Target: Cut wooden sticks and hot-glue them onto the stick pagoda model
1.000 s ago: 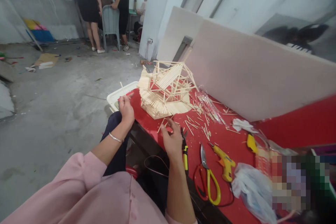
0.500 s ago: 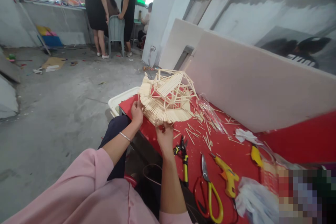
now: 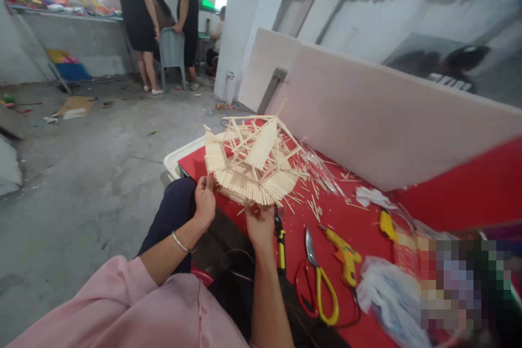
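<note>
A model pavilion roof [image 3: 261,185] made of thin wooden sticks stands on the red table [image 3: 291,261], with one upper roof panel covered in sticks and the rest an open frame. My left hand [image 3: 204,198] grips its near left edge, fingers closed on the rim. My right hand [image 3: 260,223] holds the near lower edge from below, with the fingertips partly hidden under the sticks. Just right of that hand lie black-and-yellow snips [image 3: 280,242]. Scissors [image 3: 316,277] with one red and one yellow handle and a yellow hot glue gun [image 3: 345,255] lie further right.
Loose sticks [image 3: 314,206] and a clear plastic wrapper [image 3: 322,168] lie right of the model. A plastic bag [image 3: 387,293] sits at the right. A pale board [image 3: 367,130] stands behind the table. People stand by a grey chair [image 3: 172,54] further back.
The model has turned a little and come slightly nearer, with both hands still on its edge. The right hand now covers part of the snips. The camera view has shifted.
</note>
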Tool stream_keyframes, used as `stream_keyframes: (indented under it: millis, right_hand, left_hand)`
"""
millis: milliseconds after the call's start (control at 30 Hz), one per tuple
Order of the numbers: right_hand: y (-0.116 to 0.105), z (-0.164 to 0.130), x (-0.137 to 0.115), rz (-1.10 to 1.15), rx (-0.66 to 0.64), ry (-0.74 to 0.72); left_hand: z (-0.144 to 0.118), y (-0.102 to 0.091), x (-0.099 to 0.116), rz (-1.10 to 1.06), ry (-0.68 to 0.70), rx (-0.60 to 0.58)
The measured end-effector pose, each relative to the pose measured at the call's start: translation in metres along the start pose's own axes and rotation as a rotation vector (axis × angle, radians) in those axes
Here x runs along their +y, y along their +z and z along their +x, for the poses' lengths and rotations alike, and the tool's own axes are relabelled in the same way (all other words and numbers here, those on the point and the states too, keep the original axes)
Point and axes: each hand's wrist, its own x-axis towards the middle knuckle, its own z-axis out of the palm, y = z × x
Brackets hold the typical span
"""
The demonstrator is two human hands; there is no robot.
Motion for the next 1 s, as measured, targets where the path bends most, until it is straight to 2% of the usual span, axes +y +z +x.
stream_keyframes:
  millis: [100, 167, 233, 333, 400, 467, 567, 667, 833, 867, 933, 1000]
  right_hand:
    - [-0.022, -0.017, -0.003, -0.028, 0.003, 0.039]
    - [-0.048, -0.028, 0.000, -0.058, -0.021, 0.084]
    - [-0.083, -0.037, 0.009, -0.150, 0.017, 0.165]
    - [-0.134, -0.053, 0.027, -0.471, 0.189, 0.340]
    - [-0.156, -0.064, 0.035, -0.647, 0.189, 0.432]
    - [-0.164, -0.075, 0.037, -0.760, 0.088, 0.472]
    - [-0.160, -0.088, 0.033, -0.909, -0.065, 0.455]
    - [-0.157, -0.090, 0.028, -0.926, -0.089, 0.458]
    - [-0.183, -0.055, 0.045, -0.980, 0.110, 0.501]
    - [-0.189, -0.044, 0.052, -0.996, 0.112, 0.538]
    - [-0.200, -0.024, 0.066, -0.974, 0.039, 0.644]
    - [-0.208, -0.009, 0.078, -0.939, 0.004, 0.679]
  left_hand:
    - [-0.006, -0.015, 0.020, 0.006, -0.034, 0.048]
    - [-0.007, -0.024, 0.041, 0.028, -0.011, 0.071]
    - [-0.009, -0.028, 0.066, -0.013, 0.015, -0.019]
    - [-0.023, -0.026, 0.099, -0.033, 0.050, -0.155]
    - [-0.038, -0.019, 0.113, -0.004, -0.006, -0.265]
    - [-0.053, -0.012, 0.120, 0.030, -0.086, -0.350]
    - [-0.070, -0.006, 0.122, 0.053, -0.233, -0.498]
    - [-0.074, -0.004, 0.120, 0.054, -0.349, -0.622]
    - [-0.057, 0.002, 0.131, 0.076, -0.410, -0.641]
    - [-0.052, 0.004, 0.135, 0.073, -0.430, -0.641]
    - [-0.041, 0.011, 0.144, 0.052, -0.479, -0.643]
    - [-0.033, 0.018, 0.150, 0.028, -0.527, -0.654]
